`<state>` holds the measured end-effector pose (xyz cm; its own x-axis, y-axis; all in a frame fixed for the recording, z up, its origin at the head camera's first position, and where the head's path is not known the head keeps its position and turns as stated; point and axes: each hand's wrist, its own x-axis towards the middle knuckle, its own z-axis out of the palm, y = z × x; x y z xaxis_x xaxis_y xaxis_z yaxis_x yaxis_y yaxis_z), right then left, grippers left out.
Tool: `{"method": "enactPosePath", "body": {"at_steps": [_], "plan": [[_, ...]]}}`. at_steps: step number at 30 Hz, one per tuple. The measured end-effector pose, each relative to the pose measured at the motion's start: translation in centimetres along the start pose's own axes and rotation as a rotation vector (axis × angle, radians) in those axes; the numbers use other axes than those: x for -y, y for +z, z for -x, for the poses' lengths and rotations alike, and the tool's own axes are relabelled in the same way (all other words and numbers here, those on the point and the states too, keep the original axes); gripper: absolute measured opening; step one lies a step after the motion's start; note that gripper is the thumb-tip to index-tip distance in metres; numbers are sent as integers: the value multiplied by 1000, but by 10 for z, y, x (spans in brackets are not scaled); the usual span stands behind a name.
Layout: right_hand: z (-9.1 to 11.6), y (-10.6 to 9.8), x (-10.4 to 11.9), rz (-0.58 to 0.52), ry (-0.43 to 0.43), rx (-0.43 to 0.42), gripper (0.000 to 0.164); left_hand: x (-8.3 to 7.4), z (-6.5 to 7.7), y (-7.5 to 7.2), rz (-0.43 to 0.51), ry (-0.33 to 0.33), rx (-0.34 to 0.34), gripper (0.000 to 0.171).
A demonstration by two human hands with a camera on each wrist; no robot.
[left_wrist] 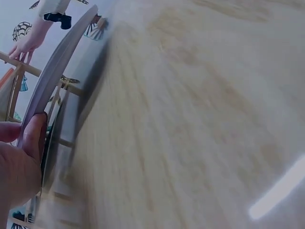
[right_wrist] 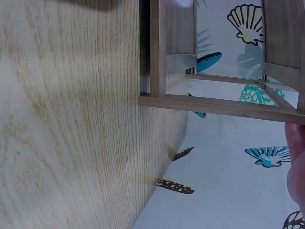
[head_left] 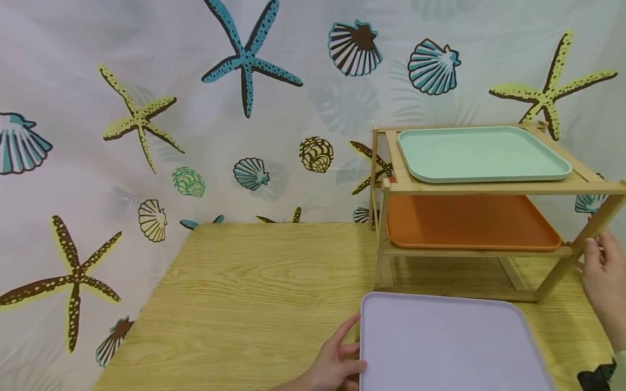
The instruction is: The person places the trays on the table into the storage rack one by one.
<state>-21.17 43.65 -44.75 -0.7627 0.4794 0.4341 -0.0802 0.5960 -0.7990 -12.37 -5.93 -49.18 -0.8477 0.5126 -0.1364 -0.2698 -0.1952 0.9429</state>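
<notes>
A lavender tray (head_left: 445,342) is in front of the wooden rack at the lower right of the head view. My left hand (head_left: 335,361) pinches its left edge, thumb on the near side and fingers spread along the rim. The left wrist view catches that tray (left_wrist: 59,71) nearly edge-on, raised at an angle above the table, with the left hand (left_wrist: 21,162) at its lower end. At the two-shelf wooden rack (head_left: 504,188), my right hand (head_left: 603,271) grips the right front post, some fingers hidden behind it. Fingertips meet the rack's wood (right_wrist: 228,106) in the right wrist view.
A mint green tray (head_left: 484,155) lies on the rack's top shelf and an orange tray (head_left: 469,220) on the shelf below. The wood-grain table (head_left: 235,293) stretches left of the rack. Behind hangs a curtain (head_left: 161,49) printed with starfish and shells.
</notes>
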Motion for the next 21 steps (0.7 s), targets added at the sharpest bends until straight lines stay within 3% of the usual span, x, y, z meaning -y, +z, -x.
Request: {"method": "enactPosePath", "body": {"at_steps": [2, 4, 13, 21], "plan": [[-2, 1, -5, -16, -8, -20, 43, -2, -4, 4, 24, 13, 11, 89], [1, -1, 4, -34, -13, -15, 43, -4, -9, 9, 40, 27, 7, 89], [18, -8, 53, 135, 63, 65, 46, -4, -41, 36, 35, 36, -69, 89], [17, -9, 54, 143, 66, 66, 47, 1, -69, 51, 62, 56, -181, 90]]}}
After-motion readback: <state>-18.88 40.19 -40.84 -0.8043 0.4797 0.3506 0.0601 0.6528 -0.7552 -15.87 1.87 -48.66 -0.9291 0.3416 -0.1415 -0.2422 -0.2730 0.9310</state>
